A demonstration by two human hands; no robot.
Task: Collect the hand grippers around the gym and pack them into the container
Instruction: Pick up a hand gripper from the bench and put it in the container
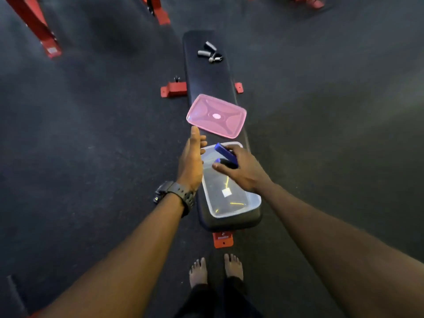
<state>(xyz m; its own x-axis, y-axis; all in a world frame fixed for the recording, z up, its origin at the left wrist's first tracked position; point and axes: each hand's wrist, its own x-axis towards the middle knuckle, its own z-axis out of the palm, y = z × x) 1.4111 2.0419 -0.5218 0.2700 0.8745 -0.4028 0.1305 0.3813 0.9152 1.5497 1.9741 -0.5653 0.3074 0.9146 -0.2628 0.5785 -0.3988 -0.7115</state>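
Your right hand [243, 167] grips a blue hand gripper [226, 155] over the clear container [231, 198]; your left hand [191, 161] is spread, empty; the pink lid [216, 115] and a black hand gripper [210, 53] lie farther along the bench [206, 83].

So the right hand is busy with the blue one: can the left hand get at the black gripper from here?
Probably not without stepping forward: the left hand is open, but the black gripper lies at the bench's far end, beyond the pink lid.

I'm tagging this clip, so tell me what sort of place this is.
Most likely a gym: a long padded bench on red feet stands on dark rubbery flooring, red equipment frames stand nearby, and a black hand gripper lies on the bench.
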